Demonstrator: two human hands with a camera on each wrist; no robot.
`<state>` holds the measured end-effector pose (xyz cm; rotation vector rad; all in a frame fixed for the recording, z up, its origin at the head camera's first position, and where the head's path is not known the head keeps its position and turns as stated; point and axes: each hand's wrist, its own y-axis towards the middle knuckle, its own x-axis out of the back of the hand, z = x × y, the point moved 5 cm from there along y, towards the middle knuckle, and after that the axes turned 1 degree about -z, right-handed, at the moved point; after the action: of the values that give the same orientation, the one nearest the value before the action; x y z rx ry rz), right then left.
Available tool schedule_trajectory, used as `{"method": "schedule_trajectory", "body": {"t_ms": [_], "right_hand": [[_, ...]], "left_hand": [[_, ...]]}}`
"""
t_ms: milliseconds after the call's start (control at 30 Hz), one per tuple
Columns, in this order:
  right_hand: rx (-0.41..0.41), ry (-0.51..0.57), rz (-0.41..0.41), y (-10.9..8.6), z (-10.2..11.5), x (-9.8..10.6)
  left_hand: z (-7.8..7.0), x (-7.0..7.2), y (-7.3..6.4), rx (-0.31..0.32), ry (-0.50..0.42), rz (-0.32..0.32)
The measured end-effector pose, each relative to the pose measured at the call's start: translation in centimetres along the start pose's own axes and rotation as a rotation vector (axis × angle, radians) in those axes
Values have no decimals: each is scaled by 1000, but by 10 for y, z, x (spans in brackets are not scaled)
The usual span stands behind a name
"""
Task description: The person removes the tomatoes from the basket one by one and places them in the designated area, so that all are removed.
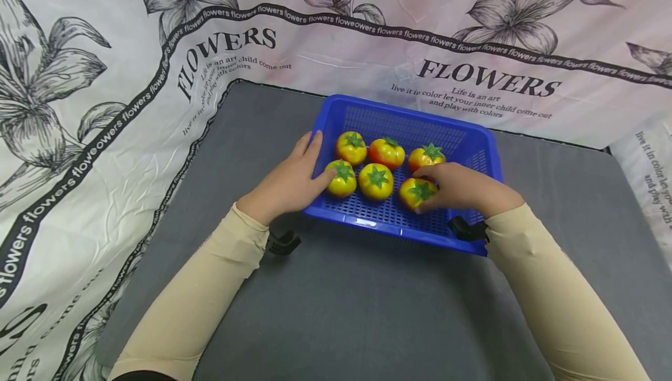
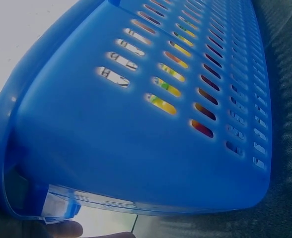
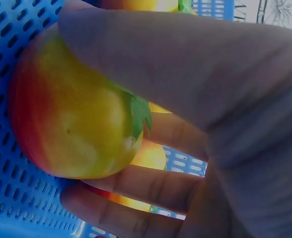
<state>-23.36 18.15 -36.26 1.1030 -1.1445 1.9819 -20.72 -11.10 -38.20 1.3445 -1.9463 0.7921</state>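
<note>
A blue plastic basket (image 1: 362,221) holds several yellow-and-red tomatoes with green star-shaped tops, set in two rows. My left hand (image 1: 287,187) holds the basket's left rim, its thumb over the edge beside the front-left tomato (image 1: 341,179). In the left wrist view, the basket's slotted wall (image 2: 111,129) fills most of the picture, and two fingertips show below the rim. Inside the basket at the front right, my right hand (image 1: 464,187) grips a tomato (image 3: 71,114) between thumb and fingers. Behind it sits another tomato (image 1: 426,156), partly covered by that hand.
The basket stands on a dark grey tabletop (image 1: 367,305), near its back edge. A white cloth (image 1: 336,72) printed with flowers and lettering hangs behind and at the sides. Black straps or mounts (image 1: 283,243) sit at both wrists.
</note>
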Motion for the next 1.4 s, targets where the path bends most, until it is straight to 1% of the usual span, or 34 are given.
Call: {"method": "schedule_trajectory", "body": {"t_ms": [133, 200, 367, 467, 667, 767, 900, 1167, 1300, 1400], "right_hand": [[-1, 11, -16, -3, -1, 1], [-7, 16, -17, -5, -2, 1], [-5, 24, -15, -9, -2, 2], [-2, 18, -21, -10, -3, 3], [-6, 15, -34, -14, -4, 9], [-1, 19, -40, -18, -5, 13], [-14, 26, -42, -21, -5, 17], [-27, 21, -49, -27, -10, 20], [-39, 11, -69, -32, -12, 26], [-37, 4, -99, -35, -13, 32]], "left_hand": [[-3, 1, 2, -18, 1, -14], [-4, 0, 2, -23, 0, -12], [-3, -1, 1, -6, 0, -3], [-4, -2, -1, -3, -3, -10], [-4, -1, 0, -14, 4, -17], [-4, -1, 0, -14, 3, -17], [-3, -2, -1, -10, -3, -16], [-4, -3, 0, -17, -11, -14], [-5, -3, 0, -8, -23, -11], [-4, -3, 0, -7, -32, -15]]}}
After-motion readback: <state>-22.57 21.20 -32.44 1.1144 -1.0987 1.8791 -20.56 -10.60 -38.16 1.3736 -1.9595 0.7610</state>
